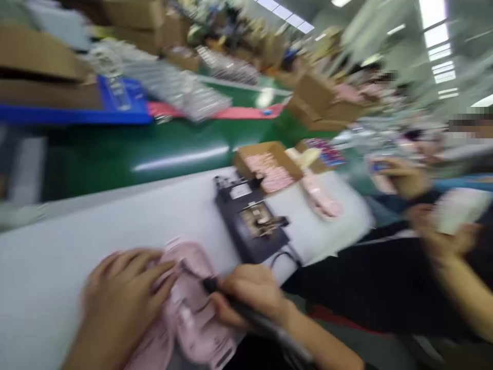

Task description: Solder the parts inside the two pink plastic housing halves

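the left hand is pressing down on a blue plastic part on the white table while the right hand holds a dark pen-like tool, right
Not quite: the plastic part under the left hand is pale pink, not blue, as the head view shows. The rest holds: it lies on the white table, and the right hand holds a dark pen-like tool.

- A black fixture (252,221) is seen on the white table (115,226), with a cable looped at its near end.
- An open cardboard box (265,167) of pink parts is placed just behind it.
- More pink pieces (321,200) are laid beside the box.
- A green conveyor belt (154,149) is stretched behind the table.
- A blue tray (77,113) is set beyond the belt.
- A co-worker's hand (442,236) is seen at the right, blurred.
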A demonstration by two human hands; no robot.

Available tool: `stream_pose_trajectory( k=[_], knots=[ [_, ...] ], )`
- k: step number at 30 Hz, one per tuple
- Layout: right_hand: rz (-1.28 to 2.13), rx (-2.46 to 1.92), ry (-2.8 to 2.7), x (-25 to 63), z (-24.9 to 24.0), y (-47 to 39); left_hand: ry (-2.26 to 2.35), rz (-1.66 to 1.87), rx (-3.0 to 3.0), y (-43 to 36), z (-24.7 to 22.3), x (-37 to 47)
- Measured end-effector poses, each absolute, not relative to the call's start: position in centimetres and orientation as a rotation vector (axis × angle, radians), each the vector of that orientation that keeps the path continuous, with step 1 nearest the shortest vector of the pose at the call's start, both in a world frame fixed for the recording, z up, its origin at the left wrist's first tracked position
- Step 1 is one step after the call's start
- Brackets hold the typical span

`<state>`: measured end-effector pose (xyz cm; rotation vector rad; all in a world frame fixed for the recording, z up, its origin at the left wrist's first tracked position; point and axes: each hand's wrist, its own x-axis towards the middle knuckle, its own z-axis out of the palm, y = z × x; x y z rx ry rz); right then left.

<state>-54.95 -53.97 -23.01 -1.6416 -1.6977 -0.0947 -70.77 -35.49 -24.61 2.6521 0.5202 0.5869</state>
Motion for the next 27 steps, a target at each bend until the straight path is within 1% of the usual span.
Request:
stream_pose_trajectory(
  k=[2, 4, 11, 27],
  knots=[
    [-0.037, -1.580, -1.594, -55.1, -23.1, -53.6, 0.706, 0.432, 2.720, -36.1, -23.8, -72.5],
    [0.021, -1.569, -1.571, -54.9, -23.0, -53.7, 0.787, 0.376, 2.708, -36.4, -23.3, -72.4],
    [0.058, -1.566, -1.564, -55.1, -22.6, -54.8, 0.753, 0.451, 2.692, -37.2, -23.0, -71.5],
    [0.087, -1.577, -1.614, -54.7, -22.0, -54.4, 0.762, 0.393, 2.692, -37.3, -22.9, -71.8]
  ],
)
